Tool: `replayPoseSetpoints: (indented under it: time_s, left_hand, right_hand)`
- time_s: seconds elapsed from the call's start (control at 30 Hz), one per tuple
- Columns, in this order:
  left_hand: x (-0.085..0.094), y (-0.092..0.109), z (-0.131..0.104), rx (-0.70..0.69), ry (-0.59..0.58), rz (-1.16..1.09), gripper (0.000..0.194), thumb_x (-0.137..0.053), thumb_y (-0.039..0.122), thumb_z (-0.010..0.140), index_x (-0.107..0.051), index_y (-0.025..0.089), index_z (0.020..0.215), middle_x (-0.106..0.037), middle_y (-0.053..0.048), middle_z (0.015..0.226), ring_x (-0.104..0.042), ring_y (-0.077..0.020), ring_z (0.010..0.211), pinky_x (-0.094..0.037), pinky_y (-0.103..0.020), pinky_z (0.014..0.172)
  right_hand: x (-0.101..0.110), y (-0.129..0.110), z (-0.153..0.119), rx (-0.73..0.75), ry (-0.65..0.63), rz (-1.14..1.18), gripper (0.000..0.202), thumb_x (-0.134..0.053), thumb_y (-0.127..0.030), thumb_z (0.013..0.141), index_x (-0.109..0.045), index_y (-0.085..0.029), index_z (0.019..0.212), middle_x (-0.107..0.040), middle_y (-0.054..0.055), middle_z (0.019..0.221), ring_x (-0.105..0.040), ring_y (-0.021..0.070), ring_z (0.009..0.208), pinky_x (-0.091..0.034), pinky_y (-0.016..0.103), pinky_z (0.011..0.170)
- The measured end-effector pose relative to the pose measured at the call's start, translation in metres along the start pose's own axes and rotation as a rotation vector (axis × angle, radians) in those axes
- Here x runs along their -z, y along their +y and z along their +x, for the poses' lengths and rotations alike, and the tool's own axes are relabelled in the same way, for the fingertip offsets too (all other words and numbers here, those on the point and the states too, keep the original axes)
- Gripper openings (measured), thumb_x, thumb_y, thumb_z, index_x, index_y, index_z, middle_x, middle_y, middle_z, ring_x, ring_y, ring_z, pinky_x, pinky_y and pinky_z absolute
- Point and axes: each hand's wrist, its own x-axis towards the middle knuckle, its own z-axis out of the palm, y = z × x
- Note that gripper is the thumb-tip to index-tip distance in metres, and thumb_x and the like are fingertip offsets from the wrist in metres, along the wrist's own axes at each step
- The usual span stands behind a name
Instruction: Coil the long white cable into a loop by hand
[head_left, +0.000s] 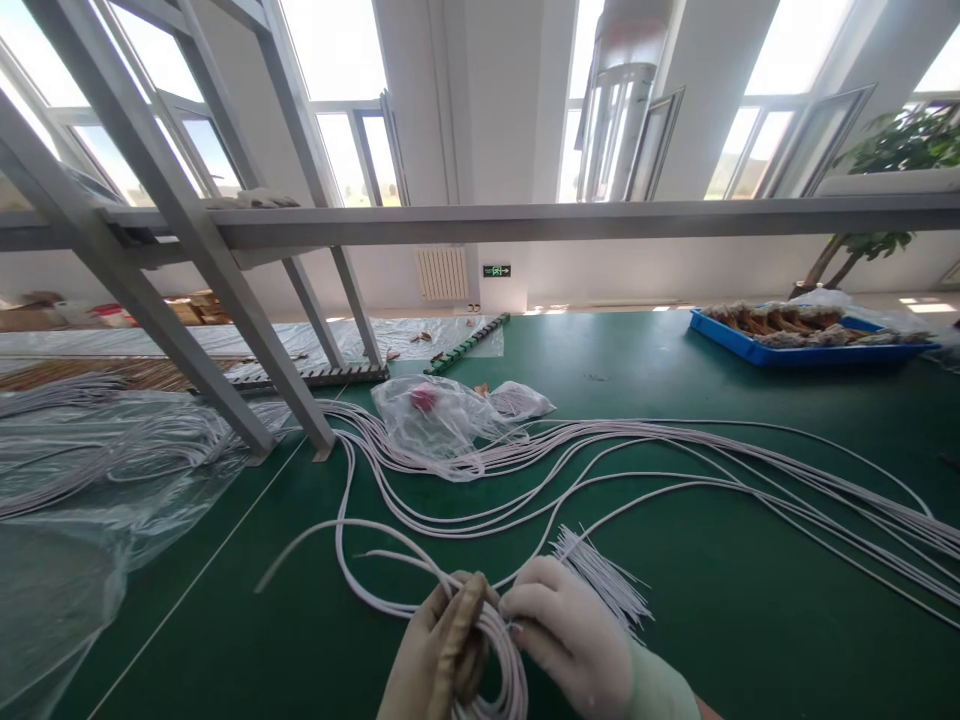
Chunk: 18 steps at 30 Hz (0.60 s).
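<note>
Gripping the coiled white cable (pixel 491 650) in both my left hand (pixel 439 660) and right hand (pixel 570 640) at the table's (pixel 712 580) near edge.

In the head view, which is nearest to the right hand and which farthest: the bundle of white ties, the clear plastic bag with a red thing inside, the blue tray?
1. Bundle of white ties, just beside the right hand.
2. Clear plastic bag, mid-table, ahead and left.
3. Blue tray, far right of the table.

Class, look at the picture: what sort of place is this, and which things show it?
Probably a factory assembly bench: a long green work table, loose white cables spread across it, and a blue plastic tray of parts.
</note>
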Motion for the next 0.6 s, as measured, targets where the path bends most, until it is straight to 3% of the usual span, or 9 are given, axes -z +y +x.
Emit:
replayPoseSetpoints:
  time_s: [0.07, 0.13, 0.17, 0.23, 0.3, 0.4, 0.5, 0.6]
  left_hand:
    - [0.0, 0.002, 0.001, 0.086, -0.052, -0.046, 0.021, -0.072, 0.045, 0.086, -0.071, 0.024, 0.085, -0.068, -0.007, 0.081, -0.066, -0.0271, 0.076, -0.053, -0.039, 0.078]
    - [-0.001, 0.004, 0.0, 0.113, -0.092, -0.041, 0.024, -0.078, 0.046, 0.081, -0.069, 0.024, 0.083, -0.065, -0.005, 0.076, -0.063, -0.0255, 0.075, -0.051, -0.037, 0.076]
    - [-0.003, 0.004, -0.002, 0.095, -0.094, 0.007, 0.027, -0.078, 0.049, 0.081, -0.069, 0.024, 0.084, -0.064, -0.004, 0.075, -0.061, -0.0255, 0.076, -0.05, -0.037, 0.077]
    - [-0.005, 0.003, -0.007, -0.003, -0.057, 0.21, 0.033, -0.071, 0.057, 0.086, -0.067, 0.024, 0.088, -0.066, -0.005, 0.078, -0.06, -0.0283, 0.081, -0.049, -0.04, 0.079]
    - [-0.008, 0.002, -0.012, -0.119, 0.005, 0.435, 0.036, -0.063, 0.06, 0.089, -0.067, 0.025, 0.092, -0.07, -0.008, 0.09, -0.062, -0.0333, 0.094, -0.048, -0.046, 0.087]
    - [-0.007, 0.001, -0.015, -0.16, 0.059, 0.519, 0.041, -0.062, 0.063, 0.087, -0.067, 0.024, 0.096, -0.069, -0.011, 0.099, -0.063, -0.0398, 0.102, -0.046, -0.055, 0.093]
    - [-0.003, 0.004, -0.014, -0.043, 0.169, 0.232, 0.046, -0.068, 0.064, 0.083, -0.065, 0.02, 0.096, -0.069, -0.014, 0.097, -0.064, -0.0427, 0.103, -0.049, -0.057, 0.092]
    - [0.004, 0.007, -0.012, -0.079, 0.177, 0.077, 0.035, -0.072, 0.054, 0.083, -0.068, 0.02, 0.09, -0.072, -0.014, 0.09, -0.068, -0.0397, 0.096, -0.055, -0.053, 0.087]
  right_hand:
    - [0.0, 0.001, -0.001, 0.092, -0.004, -0.134, 0.026, -0.043, -0.034, 0.109, -0.066, -0.021, 0.104, -0.062, 0.008, 0.096, -0.054, 0.0209, 0.083, -0.043, 0.033, 0.071]
    - [-0.003, 0.0, -0.001, 0.091, 0.003, -0.241, 0.028, -0.04, -0.03, 0.106, -0.061, -0.02, 0.091, -0.059, 0.007, 0.088, -0.048, 0.0204, 0.077, -0.037, 0.035, 0.068]
    - [-0.006, -0.002, 0.0, -0.005, 0.009, -0.222, 0.027, -0.041, -0.029, 0.103, -0.057, -0.02, 0.084, -0.055, 0.006, 0.084, -0.046, 0.0205, 0.075, -0.036, 0.036, 0.069]
    - [-0.01, -0.003, 0.004, -0.335, -0.022, -0.025, 0.024, -0.046, -0.028, 0.097, -0.05, -0.021, 0.074, -0.049, 0.003, 0.076, -0.043, 0.0197, 0.073, -0.035, 0.035, 0.068]
    - [-0.013, -0.002, 0.01, -0.633, -0.143, 0.253, 0.025, -0.052, -0.027, 0.089, -0.046, -0.022, 0.066, -0.045, 0.0, 0.066, -0.043, 0.0171, 0.062, -0.036, 0.031, 0.059]
    - [-0.015, 0.002, 0.015, -0.752, -0.287, 0.471, 0.023, -0.05, -0.028, 0.088, -0.044, -0.024, 0.066, -0.037, -0.005, 0.054, -0.037, 0.0134, 0.044, -0.032, 0.027, 0.044]
    - [-0.019, 0.002, 0.01, -0.701, -0.059, 0.465, 0.023, -0.041, -0.035, 0.1, -0.054, -0.023, 0.086, -0.047, -0.003, 0.066, -0.049, 0.016, 0.055, -0.047, 0.028, 0.054]
    - [-0.033, -0.006, -0.001, -0.445, 0.231, 0.328, 0.027, -0.045, -0.035, 0.103, -0.063, -0.022, 0.119, -0.066, 0.01, 0.107, -0.066, 0.0243, 0.097, -0.057, 0.039, 0.088]
